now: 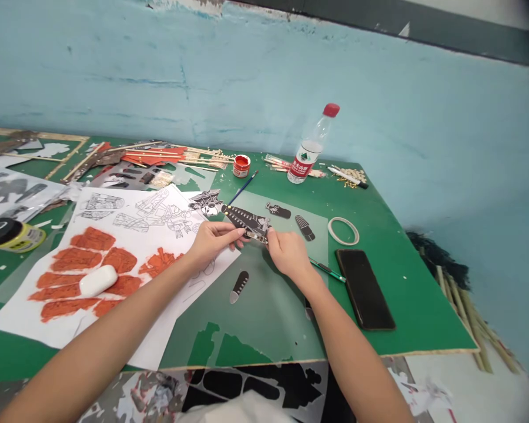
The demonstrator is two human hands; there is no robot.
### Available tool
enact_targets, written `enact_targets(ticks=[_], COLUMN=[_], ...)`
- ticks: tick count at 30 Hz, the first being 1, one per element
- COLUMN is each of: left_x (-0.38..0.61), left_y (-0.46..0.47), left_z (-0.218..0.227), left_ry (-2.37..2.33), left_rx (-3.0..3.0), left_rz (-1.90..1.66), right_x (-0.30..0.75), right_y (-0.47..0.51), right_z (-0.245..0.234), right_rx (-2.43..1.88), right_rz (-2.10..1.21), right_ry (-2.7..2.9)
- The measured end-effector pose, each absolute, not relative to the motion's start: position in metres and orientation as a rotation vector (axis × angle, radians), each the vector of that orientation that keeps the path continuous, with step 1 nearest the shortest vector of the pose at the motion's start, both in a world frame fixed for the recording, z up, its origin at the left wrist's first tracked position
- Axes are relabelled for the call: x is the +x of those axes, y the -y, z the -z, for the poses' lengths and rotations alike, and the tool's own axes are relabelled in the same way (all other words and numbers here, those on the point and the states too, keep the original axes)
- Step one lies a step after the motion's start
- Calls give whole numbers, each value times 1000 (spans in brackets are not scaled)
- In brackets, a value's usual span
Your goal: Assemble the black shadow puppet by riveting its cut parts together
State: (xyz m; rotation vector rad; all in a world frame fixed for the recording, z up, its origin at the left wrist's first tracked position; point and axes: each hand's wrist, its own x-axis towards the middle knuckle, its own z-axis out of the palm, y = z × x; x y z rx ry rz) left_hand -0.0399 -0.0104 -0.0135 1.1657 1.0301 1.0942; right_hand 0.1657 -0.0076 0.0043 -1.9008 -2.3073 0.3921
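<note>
A black-and-white jointed paper puppet (247, 221) with a headdress and patterned body is held just above the table. My left hand (215, 239) pinches its lower edge between thumb and fingers. My right hand (290, 254) is closed on its right end, where the fingertips partly hide it. Loose black cut-out pieces lie around my hands: an arm-like piece (278, 210), a striped piece (305, 228) and a long piece (239, 286) nearer me. They rest on a translucent sheet (264, 317). A green craft knife (327, 269) lies beside my right wrist.
A phone (365, 289) and a tape roll (343, 231) lie to the right. Behind stand a water bottle (309, 150) and a red paint jar (241, 166), near a paintbrush (244, 187). Orange-painted printed paper (35, 326) bears a white case (99, 281). A yellow-black jar (13, 234) is at left.
</note>
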Motion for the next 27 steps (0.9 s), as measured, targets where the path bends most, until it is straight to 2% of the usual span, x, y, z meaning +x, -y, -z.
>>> enact_targets(ticks=[27], left_x=[-41], left_y=[10], left_z=[13], left_ry=[-1042], left_rx=[1179], left_rz=[-1084], right_x=[167], right_y=[8], right_z=[-1], right_rx=[-1884], right_rz=[-352], right_ry=[2332])
